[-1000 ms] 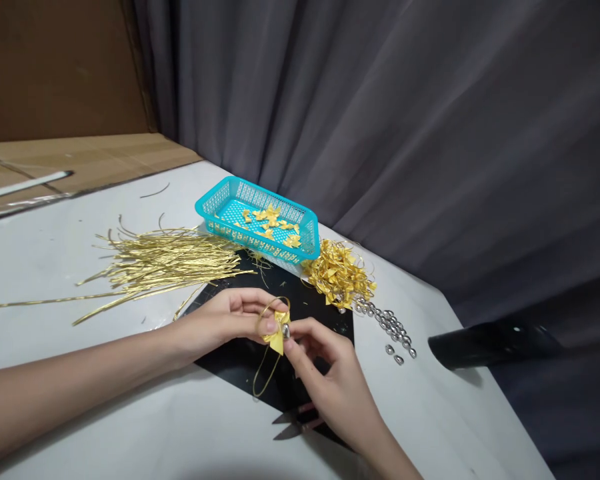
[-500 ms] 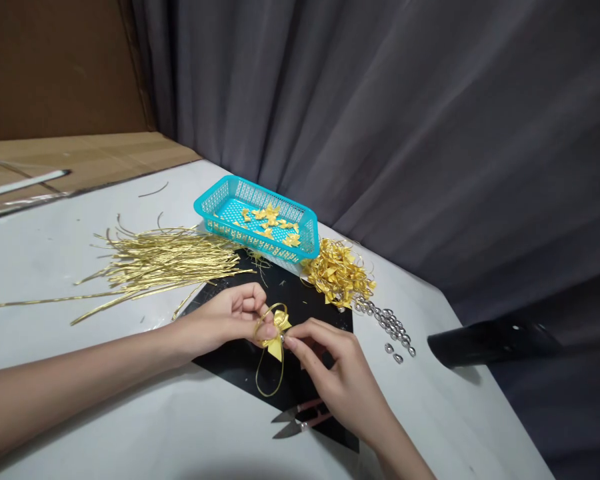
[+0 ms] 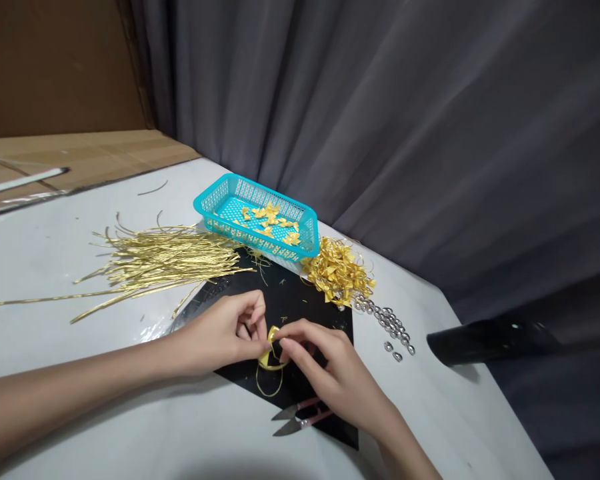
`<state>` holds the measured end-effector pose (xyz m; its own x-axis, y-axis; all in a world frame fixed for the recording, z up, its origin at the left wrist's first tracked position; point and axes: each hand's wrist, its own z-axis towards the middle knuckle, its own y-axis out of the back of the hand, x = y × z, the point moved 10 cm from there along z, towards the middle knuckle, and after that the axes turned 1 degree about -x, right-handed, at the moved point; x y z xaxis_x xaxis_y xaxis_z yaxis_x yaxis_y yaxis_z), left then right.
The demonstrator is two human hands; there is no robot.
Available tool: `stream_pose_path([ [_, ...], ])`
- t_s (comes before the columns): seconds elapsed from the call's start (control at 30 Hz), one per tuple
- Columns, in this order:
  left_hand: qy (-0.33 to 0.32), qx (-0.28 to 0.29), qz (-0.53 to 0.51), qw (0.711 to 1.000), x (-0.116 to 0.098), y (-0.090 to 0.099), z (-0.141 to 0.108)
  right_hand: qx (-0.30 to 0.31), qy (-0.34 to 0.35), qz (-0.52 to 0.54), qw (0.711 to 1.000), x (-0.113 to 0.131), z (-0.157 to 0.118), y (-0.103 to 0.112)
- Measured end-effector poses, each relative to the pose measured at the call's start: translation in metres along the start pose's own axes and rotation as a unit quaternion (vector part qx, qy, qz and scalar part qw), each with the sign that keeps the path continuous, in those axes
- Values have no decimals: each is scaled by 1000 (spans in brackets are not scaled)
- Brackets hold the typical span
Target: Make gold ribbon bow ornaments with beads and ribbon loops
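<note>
On our white table (image 3: pixel 205 430) we had a black mat (image 3: pixel 285 297). Above it, our left hand (image 3: pixel 225 333) pinched a yellow ribbon bow (image 3: pixel 265 359); our right hand (image 3: pixel 330 361) bent its fingertips close beside it, gripping or not, we couldn't tell. Silver beads (image 3: pixel 390 321) lay to the right.

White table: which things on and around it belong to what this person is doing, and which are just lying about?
Probably part of it:
yellow ribbon piece at the fingers
gold cords
silvery beads
yellow bow pile
blue basket with yellow pieces
snips
black mat

Probably just lying about:
white stick
black cylinder
cardboard
</note>
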<state>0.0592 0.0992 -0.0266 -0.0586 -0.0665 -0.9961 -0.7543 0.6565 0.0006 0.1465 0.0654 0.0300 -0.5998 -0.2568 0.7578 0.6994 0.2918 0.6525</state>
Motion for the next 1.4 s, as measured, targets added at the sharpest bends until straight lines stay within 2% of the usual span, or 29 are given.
stream_pose_path([
  [0.27, 13, 27, -7, 1000, -6, -7, -3, -15, 41, 8, 999, 3, 0, 0],
  [0.47, 18, 42, -18, 999, -2, -12, -3, -19, 53, 27, 998, 4, 2, -5],
  [0.67, 24, 49, -39, 998, 0, -15, -3, -81, 11, 72, 994, -6, 0, 6],
  [0.83, 22, 46, -16, 999, 3, -17, -4, -159, -20, 143, 977, -12, -6, 27],
  [1.03, 30, 49, -6, 998, 9, -17, -4, -229, 15, 212, 950, 2, -19, 61],
  [1.4, 45, 53, 6, 998, 11, -18, -4, -353, 47, 181, 917, 12, -56, 116],
])
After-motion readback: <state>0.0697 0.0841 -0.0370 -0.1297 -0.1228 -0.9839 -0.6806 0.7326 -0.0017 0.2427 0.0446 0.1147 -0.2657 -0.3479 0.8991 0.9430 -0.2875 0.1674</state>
